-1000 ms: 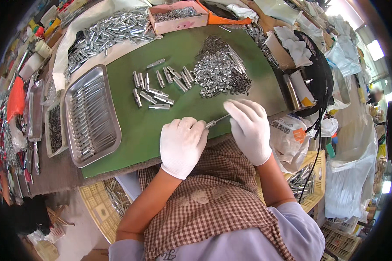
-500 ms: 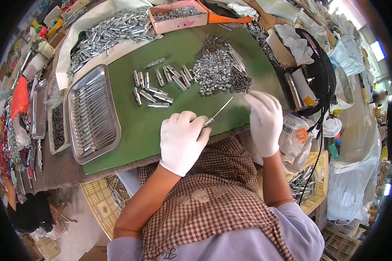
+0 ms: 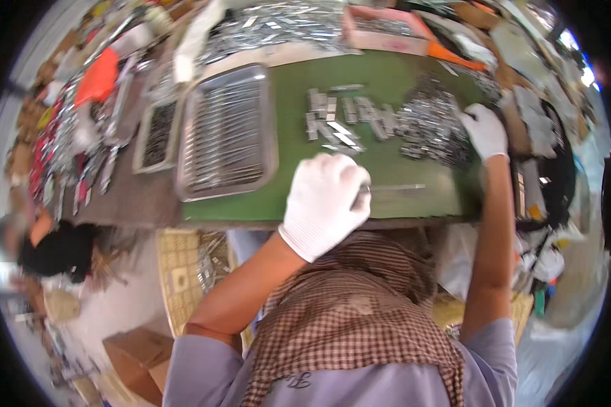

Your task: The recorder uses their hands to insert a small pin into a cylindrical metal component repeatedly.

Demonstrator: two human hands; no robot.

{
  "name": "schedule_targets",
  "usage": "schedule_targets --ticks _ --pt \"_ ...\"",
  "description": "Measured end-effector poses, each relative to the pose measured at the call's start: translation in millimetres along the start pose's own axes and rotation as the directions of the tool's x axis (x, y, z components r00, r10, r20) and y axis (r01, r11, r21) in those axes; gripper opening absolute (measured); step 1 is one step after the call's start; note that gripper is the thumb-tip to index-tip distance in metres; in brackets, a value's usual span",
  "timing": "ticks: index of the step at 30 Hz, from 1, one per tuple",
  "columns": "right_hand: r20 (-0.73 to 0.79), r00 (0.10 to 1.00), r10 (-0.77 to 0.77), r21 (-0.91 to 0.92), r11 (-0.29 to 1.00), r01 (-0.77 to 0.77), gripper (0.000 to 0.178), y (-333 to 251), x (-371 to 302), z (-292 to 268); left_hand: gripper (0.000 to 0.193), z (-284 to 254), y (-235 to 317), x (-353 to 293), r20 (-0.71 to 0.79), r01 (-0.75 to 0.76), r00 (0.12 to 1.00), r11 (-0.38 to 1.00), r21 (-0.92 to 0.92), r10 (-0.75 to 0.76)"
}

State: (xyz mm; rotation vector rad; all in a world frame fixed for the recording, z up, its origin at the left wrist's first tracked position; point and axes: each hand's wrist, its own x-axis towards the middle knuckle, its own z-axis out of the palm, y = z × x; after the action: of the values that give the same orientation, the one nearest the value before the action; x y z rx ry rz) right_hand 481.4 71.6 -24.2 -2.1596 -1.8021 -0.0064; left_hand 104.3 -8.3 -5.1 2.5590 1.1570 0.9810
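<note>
Green matting was laid on the worktable. Near the mat's front edge, roughly parallel to it, a thin metal rod was gripped in the curled fingers of the left hand, tip directed right. Finger closure of the right hand, beside the metal-parts pile, could not be determined.

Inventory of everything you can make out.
Mat: 1, green, centre
Tray: 1, silver, mat's left
Thin rods: many, silver, in tray
Metal tubes: many, silver, mid-mat
Parts pile: uncountable, grey, mat's right
Metal heap: uncountable, silver, beyond mat
Box: 1, pink, far edge
Bin: 1, pale, left of tray
Bag: 1, orange, left
Crates: 2+, yellow, below mat
Person: 1, black clothing, left edge
Held rod: 1, silver, over mat
Left hand: 1, white-gloved, holding rod
Right hand: 1, white-gloved, beside pile
</note>
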Motion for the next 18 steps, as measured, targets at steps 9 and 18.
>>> schedule_targets --ticks 9,18 --pt "0.099 0.992 0.080 -0.008 0.997 -0.079 0.038 19.7 26.4 16.6 0.012 -135.8 -146.4 -39.3 0.276 0.239 0.900 0.912 0.334 -0.338" --pt "-0.116 0.968 0.221 0.439 0.886 -0.150 0.011 -26.4 -46.2 -40.4 0.014 -149.6 -153.1 -55.8 0.356 0.155 0.856 0.842 0.517 -0.376"
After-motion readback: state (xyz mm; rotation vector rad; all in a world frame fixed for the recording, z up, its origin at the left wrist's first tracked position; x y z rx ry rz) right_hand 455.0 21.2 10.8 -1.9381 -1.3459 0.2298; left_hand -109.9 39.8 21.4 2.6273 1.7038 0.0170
